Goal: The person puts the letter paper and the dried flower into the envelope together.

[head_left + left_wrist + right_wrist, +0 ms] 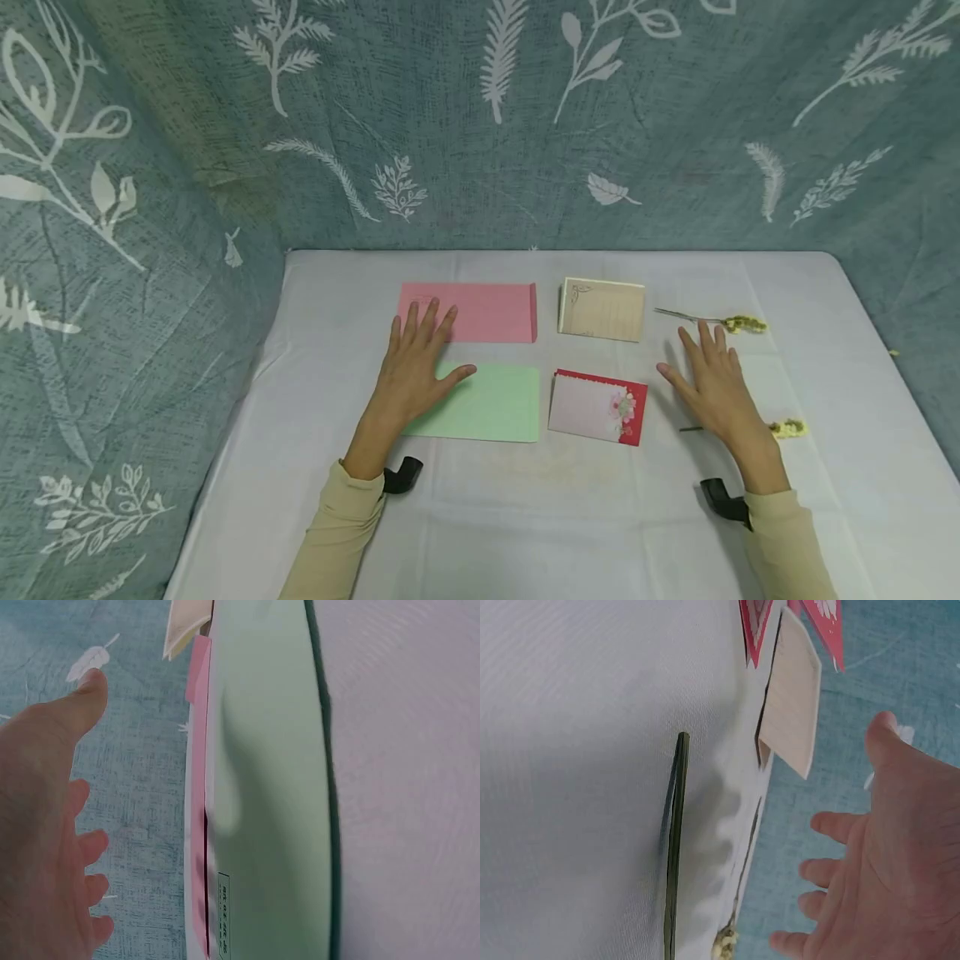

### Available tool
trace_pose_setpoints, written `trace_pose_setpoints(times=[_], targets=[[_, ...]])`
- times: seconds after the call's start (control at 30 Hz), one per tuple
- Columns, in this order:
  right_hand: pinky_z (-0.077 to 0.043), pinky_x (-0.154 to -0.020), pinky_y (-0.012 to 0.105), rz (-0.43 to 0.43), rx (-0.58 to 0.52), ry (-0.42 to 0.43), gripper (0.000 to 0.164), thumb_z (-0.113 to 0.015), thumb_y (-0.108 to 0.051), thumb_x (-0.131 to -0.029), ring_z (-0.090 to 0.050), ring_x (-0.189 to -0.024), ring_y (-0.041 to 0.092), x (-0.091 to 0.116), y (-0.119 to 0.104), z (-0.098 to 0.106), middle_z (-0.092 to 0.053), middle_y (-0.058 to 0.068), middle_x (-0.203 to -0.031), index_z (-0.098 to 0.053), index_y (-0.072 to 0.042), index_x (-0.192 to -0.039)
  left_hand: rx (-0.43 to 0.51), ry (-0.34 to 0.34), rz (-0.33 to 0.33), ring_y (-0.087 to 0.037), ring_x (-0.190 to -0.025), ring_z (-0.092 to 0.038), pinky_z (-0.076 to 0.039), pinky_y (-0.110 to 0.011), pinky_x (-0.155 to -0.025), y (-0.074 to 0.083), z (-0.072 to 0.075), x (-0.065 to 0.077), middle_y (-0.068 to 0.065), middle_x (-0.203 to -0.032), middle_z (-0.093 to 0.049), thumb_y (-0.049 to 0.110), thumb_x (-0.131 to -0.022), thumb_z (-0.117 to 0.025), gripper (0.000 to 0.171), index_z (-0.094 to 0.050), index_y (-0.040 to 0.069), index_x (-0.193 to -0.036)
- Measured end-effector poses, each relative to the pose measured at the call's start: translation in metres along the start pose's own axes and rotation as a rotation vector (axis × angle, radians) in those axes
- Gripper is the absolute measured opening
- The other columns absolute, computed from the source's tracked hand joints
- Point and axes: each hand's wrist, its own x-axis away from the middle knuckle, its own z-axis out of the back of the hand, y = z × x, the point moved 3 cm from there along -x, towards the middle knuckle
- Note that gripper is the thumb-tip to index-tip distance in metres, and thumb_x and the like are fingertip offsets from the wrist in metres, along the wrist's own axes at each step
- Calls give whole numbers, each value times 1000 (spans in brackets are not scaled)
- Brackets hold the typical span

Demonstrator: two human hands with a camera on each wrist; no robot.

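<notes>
My left hand (411, 375), fingers spread, hovers over a pink envelope (495, 313) and a light green envelope (498, 408), overlapping both in the head view. Small print shows on the green envelope (262, 825) in the left wrist view. Between two yellow flower sprigs is my right hand (716, 387), its fingers straight and holding nothing. The far sprig (745, 324) lies just beyond those fingertips; the near sprig (789, 429) is partly hidden by the wrist. Left of this hand lie a folded beige card (606, 312) and a red-edged card with printed flowers (588, 408).
A white cloth covers the table (525, 533). Behind it and at the sides hangs a blue-green curtain (450, 125) with white leaf prints. Black curved pieces (403, 475) are worn at both wrists, close above the tabletop.
</notes>
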Motion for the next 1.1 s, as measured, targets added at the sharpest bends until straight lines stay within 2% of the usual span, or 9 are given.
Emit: trace_pose_setpoints(times=[0.17, 0.23, 0.43, 0.57, 0.7, 0.9, 1.1], targets=[[-4, -114, 65, 1, -10, -3, 77, -50, -47, -99, 4, -146, 46, 1, -2, -1, -8, 32, -157, -27, 7, -150, 0, -9, -5, -40, -148, -10, -3, -55, -119, 0, -2, 1, -16, -161, -19, 57, -87, -62, 89, -24, 17, -157], [-9, -114, 65, 15, -12, 16, 76, -54, -43, -98, 1, -146, 46, 1, -3, -2, -10, 32, -157, -29, 7, -149, 3, -12, -9, -40, -148, -10, -3, -55, -119, 1, -3, 1, -17, -161, -19, 56, -88, -62, 89, -24, 17, -157], [-34, -104, 63, 119, -9, 172, 63, -70, -18, -91, -25, -143, 43, 0, -8, 0, -31, 28, -152, -43, 9, -141, 74, -53, -42, -40, -148, -8, -2, -52, -119, 5, -8, 0, -19, -161, -17, 56, -88, -63, 94, -19, 12, -158], [-40, -100, 60, 181, -39, 261, 55, -72, -6, -87, -37, -137, 41, 2, -14, 2, -42, 25, -146, -51, 8, -135, 174, -102, -94, -40, -148, -12, -5, -50, -120, 13, -8, 1, -17, -160, -21, 50, -86, -69, 98, -17, 6, -157], [-42, -98, 58, 232, -89, 325, 52, -73, 0, -84, -43, -132, 41, 4, -24, 5, -47, 24, -142, -54, 8, -132, 238, -140, -141, -37, -147, -19, -10, -48, -120, 20, -5, 3, -14, -160, -24, 46, -85, -73, 98, -18, 9, -157], [-43, -98, 56, 229, -190, 333, 50, -74, 1, -84, -51, -125, 41, 7, -40, 5, -54, 23, -136, -57, 7, -130, 262, -176, -154, -32, -143, -31, -19, -54, -117, 25, -3, 6, -13, -156, -34, 46, -84, -74, 94, -26, 12, -156], [-50, -92, 53, 221, -252, 334, 46, -73, 0, -85, -62, -107, 40, 9, -51, -1, -60, 22, -129, -59, 5, -128, 281, -185, -182, -25, -141, -37, -28, -51, -114, 27, -5, 10, -10, -153, -40, 46, -82, -76, 90, -33, 12, -153]])
